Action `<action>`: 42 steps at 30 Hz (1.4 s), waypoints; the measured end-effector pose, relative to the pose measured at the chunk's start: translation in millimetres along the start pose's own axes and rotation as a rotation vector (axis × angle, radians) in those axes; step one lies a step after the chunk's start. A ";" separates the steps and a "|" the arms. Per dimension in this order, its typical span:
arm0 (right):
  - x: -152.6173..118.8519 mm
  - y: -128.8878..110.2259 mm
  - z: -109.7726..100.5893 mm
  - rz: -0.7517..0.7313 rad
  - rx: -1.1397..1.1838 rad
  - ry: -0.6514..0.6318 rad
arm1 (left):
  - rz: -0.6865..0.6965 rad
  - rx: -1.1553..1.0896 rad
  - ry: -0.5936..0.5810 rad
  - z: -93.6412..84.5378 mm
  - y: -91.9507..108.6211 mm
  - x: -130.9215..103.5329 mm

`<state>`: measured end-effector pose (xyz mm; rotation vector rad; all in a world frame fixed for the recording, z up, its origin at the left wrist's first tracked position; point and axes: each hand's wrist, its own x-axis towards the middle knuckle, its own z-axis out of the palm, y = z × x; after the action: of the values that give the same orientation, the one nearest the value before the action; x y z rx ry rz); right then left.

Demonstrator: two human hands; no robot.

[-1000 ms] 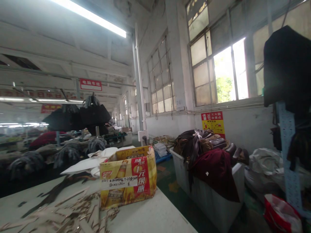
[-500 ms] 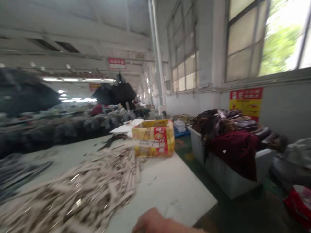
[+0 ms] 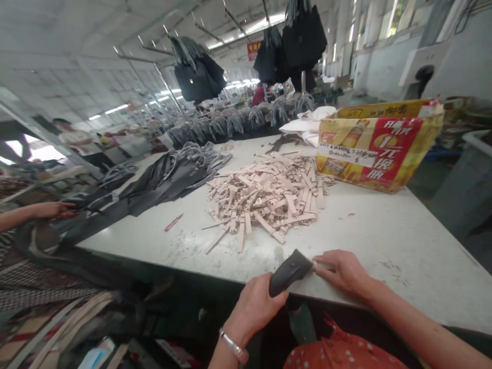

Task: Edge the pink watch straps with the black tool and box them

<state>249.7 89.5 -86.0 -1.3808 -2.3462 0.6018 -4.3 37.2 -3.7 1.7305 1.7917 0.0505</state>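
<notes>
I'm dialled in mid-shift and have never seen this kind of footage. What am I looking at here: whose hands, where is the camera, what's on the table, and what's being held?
No machine here: a person works bare-handed, and the one camera sits on their head, looking forward and down. The left hand, with a bracelet, and the right hand together hold a dark tool at the near edge of the white table. On the table lie a pile of pale straps with metal buckles, a heap of dark straps, a red pen and a yellow-and-red carton. At far left, another person's hand rests on the dark straps.
</notes>
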 end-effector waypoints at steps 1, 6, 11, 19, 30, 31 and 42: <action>0.5 -0.8 0.1 -0.003 -0.010 -0.006 | 0.013 0.005 0.009 0.7 -0.2 1.6; 0.7 6.6 -5.4 -0.010 -0.033 -0.029 | 0.030 0.076 0.083 -1.9 -3.5 1.3; -20.2 85.3 -37.2 0.107 -0.116 0.114 | -0.068 0.105 0.105 -1.7 -17.5 -8.0; -1.8 159.9 -66.7 -0.004 -0.342 0.354 | -0.193 0.077 0.098 4.7 -39.3 -18.3; 148.8 -33.9 -1.6 -0.099 -0.215 0.018 | -0.231 0.091 0.106 7.1 -29.0 -25.3; 151.4 -32.8 -1.5 -0.072 -0.216 0.015 | -0.231 0.088 0.111 8.3 -30.3 -25.7; 149.4 -28.6 -5.8 0.096 -0.101 0.068 | -0.235 0.087 0.066 11.5 -32.2 -24.2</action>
<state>162.5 210.0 -53.5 -1.5407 -2.2954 0.4604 -29.1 6.4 -17.3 1.5809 2.0616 -0.0710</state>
